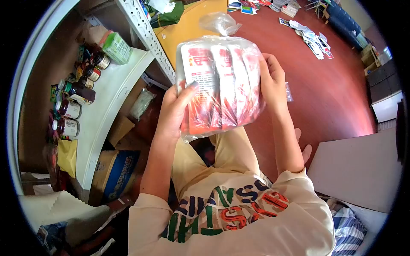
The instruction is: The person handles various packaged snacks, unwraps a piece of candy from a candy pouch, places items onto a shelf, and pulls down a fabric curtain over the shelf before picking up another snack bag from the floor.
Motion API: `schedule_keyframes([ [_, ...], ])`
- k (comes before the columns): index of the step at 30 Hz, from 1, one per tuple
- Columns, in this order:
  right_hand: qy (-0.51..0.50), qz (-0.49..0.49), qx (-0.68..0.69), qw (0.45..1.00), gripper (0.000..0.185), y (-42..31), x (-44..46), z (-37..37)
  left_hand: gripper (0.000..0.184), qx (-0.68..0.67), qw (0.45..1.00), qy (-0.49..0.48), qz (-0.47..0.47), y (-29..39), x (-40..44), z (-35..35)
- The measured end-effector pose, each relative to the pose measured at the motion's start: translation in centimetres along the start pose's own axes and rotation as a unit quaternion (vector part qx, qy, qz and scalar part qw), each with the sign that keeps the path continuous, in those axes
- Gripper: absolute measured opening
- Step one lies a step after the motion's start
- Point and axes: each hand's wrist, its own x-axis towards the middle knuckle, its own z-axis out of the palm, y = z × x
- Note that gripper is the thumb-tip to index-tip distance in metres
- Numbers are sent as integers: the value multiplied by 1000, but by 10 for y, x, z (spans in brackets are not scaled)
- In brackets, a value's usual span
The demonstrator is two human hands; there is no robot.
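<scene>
Lettered shirt [230, 209] nearest, 6 o'clock. Clear bag of red-and-white packets [223, 87] ahead at 12, held up off floor between both hands. Left hand [176, 106] part-open around bag's left side, thumb pressed on front; right hand [272, 79] curled at right edge. Blue-printed carton [114, 173], 8 o'clock. White shelf [112, 87] with jars [68, 110], 9–10. Yellow surface [196, 18] beyond bag, 12. Scattered papers [311, 39] on red floor [333, 85], between 1 and 2.

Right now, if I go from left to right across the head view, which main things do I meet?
Yellow packet → green package → bagged red-and-white packets → spread of white papers on the red floor.
</scene>
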Motion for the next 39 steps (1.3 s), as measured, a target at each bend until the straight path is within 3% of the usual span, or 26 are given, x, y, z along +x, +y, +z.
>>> schedule_keyframes([
  [2, 5, -80, -23, 996, 29, -9, -12, 10, 29, 44, 999, 11, 25, 1, -1, 2],
  [3, -14, -52, -6, 999, 48, -25, -21, 17, 29, 45, 999, 13, 24, 1, -1, 1],
  [6, -44, -129, -47, 990, 83, -22, -43, 30, 27, 60, 998, 8, 36, -1, -1, -1],
  [9, -48, -160, -148, 975, 89, -19, -50, 39, 28, 31, 999, 12, 33, -1, -2, 1],
  [25, -13, -171, -141, 975, 77, -1, -43, 57, 46, 22, 998, -36, 52, -12, -5, -10],
  [28, 10, -219, -119, 968, 69, -3, -44, 60, 45, -6, 999, -29, 42, -13, -5, -10],
  [30, 19, -314, -153, 937, 53, -1, -44, 59, 44, -27, 999, -25, 36, -12, -7, -9],
  [33, -64, -284, -190, 938, 42, -6, -50, 53, 44, -21, 999, -11, 21, -11, -8, -15],
  [39, -81, -240, -174, 952, 57, -11, -51, 56, 48, -2, 999, -7, 53, -14, -7, -25],
])
